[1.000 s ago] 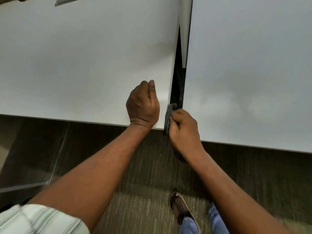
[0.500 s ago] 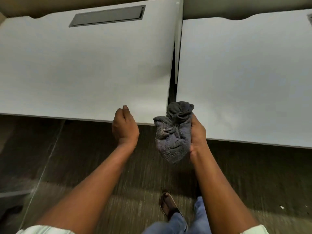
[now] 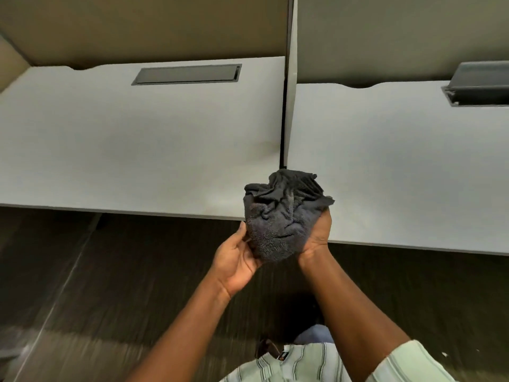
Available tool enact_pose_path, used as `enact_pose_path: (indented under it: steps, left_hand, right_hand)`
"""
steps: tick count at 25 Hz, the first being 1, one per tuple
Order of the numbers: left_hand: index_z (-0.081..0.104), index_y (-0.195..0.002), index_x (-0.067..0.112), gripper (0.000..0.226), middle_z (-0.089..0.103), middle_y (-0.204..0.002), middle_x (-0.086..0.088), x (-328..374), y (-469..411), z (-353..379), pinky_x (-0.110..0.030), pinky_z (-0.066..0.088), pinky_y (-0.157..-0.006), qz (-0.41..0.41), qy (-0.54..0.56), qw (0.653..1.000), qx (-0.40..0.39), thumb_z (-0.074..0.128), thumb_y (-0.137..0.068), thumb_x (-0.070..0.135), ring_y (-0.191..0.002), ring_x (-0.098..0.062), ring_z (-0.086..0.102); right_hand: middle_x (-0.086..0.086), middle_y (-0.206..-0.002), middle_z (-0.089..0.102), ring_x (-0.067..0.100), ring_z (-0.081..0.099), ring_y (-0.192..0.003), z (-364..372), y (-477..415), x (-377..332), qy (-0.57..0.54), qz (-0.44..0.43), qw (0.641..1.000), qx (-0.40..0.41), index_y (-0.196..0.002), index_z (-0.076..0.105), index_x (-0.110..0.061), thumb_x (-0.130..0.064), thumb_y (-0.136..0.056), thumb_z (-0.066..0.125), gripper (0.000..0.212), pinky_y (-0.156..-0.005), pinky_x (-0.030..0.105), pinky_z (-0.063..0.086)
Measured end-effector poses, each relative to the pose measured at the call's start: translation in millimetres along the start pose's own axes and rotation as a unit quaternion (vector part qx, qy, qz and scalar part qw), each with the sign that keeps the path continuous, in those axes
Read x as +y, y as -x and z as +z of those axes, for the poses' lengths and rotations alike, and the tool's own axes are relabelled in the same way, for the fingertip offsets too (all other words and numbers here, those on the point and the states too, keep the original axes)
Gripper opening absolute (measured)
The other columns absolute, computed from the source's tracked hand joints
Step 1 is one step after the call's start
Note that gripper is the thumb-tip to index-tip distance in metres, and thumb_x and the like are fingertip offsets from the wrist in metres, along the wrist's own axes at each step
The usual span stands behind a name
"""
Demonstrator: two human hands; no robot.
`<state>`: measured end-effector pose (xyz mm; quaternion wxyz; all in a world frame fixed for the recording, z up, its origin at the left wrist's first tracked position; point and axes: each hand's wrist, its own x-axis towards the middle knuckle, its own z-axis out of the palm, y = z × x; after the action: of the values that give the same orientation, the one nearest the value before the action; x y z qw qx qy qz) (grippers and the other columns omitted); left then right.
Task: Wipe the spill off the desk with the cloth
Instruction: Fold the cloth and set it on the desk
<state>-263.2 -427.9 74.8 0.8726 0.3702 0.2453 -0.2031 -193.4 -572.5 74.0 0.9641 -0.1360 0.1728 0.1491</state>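
Cloth (image 3: 283, 216) bunched off desk (image 3: 137, 147) front edge: right hand (image 3: 316, 232) grips, left hand (image 3: 234, 260) cups, fingers hidden; likely regathering clean face.

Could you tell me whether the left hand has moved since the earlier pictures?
Yes. The left hand has come off the top of the left desk, back past its front edge, and now meets the cloth in the right hand.

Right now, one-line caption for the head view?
A bunched dark cloth held by the left hand and right hand before the left desk and right desk.
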Motion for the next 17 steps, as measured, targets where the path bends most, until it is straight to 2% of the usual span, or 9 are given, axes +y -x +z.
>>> enact_pose_path:
  steps: [3,6,8,9,12,14,17]
  left_hand:
    - [0.059,-0.122,0.013,0.039,0.067,-0.122,-0.011,15.2,-8.9,11.6,-0.041,0.051,-0.094,0.053,0.041,0.998,-0.011,0.047,-0.091,0.033,-0.115,-0.025,0.062]
    - [0.071,-0.097,0.015,0.037,0.065,-0.104,-0.011,38.2,-24.6,17.1,-0.039,0.043,-0.092,0.076,0.061,0.995,0.023,0.043,-0.096,0.038,-0.1,-0.024,0.061]
    - [0.07,-0.092,0.012,0.043,0.061,-0.098,-0.012,57.1,-34.3,18.5,-0.039,0.044,-0.087,0.069,0.074,0.994,0.052,0.038,-0.098,0.041,-0.092,-0.025,0.058]
    - [0.067,-0.096,0.01,0.045,0.062,-0.099,-0.013,65.7,-38.2,19.1,-0.04,0.045,-0.087,0.064,0.077,0.993,0.057,0.037,-0.098,0.042,-0.092,-0.026,0.059]
    - [0.061,-0.104,0.006,0.048,0.071,-0.095,-0.016,85.9,-47.9,23.7,-0.039,0.054,-0.086,0.067,0.083,0.993,0.048,0.034,-0.098,0.045,-0.09,-0.028,0.067]
    - [0.061,-0.109,0.006,0.047,0.074,-0.096,-0.016,96.8,-52.9,27.1,-0.039,0.059,-0.08,0.082,0.114,0.99,0.033,0.035,-0.098,0.044,-0.09,-0.028,0.071]
    - [0.057,-0.12,0.005,0.05,0.072,-0.104,-0.017,111.3,-59.1,23.8,-0.04,0.059,-0.081,0.106,0.132,0.985,0.032,0.04,-0.095,0.045,-0.095,-0.029,0.07]
  right_hand:
    - [0.018,-0.113,0.069,0.038,0.067,-0.101,7.2,-8.8,-7.4,-0.013,-0.008,1.0,-0.014,-0.107,0.071,-0.017,-0.071,-0.09,0.032,0.069,-0.082,0.051,0.057]
    - [0.019,-0.12,0.065,0.039,0.059,-0.114,16.3,-26.6,-15.5,-0.001,-0.001,1.0,-0.012,-0.12,0.062,-0.018,-0.075,-0.088,0.033,0.072,-0.093,0.053,0.05]
    - [0.017,-0.119,0.065,0.038,0.059,-0.114,26.6,-39.9,-20.7,0.008,0.018,1.0,-0.021,-0.124,0.059,-0.018,-0.074,-0.089,0.034,0.071,-0.097,0.053,0.049]
    - [0.017,-0.122,0.063,0.037,0.058,-0.116,32.8,-46.4,-22.7,0.009,0.033,0.999,-0.024,-0.127,0.057,-0.018,-0.074,-0.089,0.034,0.072,-0.1,0.053,0.047]
    - [0.015,-0.138,0.05,0.034,0.039,-0.136,48.4,-67.6,-28.1,0.023,0.073,0.997,-0.023,-0.139,0.046,-0.02,-0.073,-0.089,0.034,0.074,-0.116,0.052,0.026]
    - [0.014,-0.132,0.054,0.033,0.043,-0.131,56.3,-80.6,-31.7,0.045,0.104,0.993,-0.02,-0.131,0.053,-0.017,-0.074,-0.089,0.031,0.074,-0.114,0.051,0.029]
    - [0.016,-0.134,0.054,0.034,0.047,-0.128,64.9,-94.7,-38.5,0.091,0.183,0.978,-0.031,-0.134,0.051,-0.015,-0.077,-0.087,0.028,0.081,-0.108,0.053,0.035]
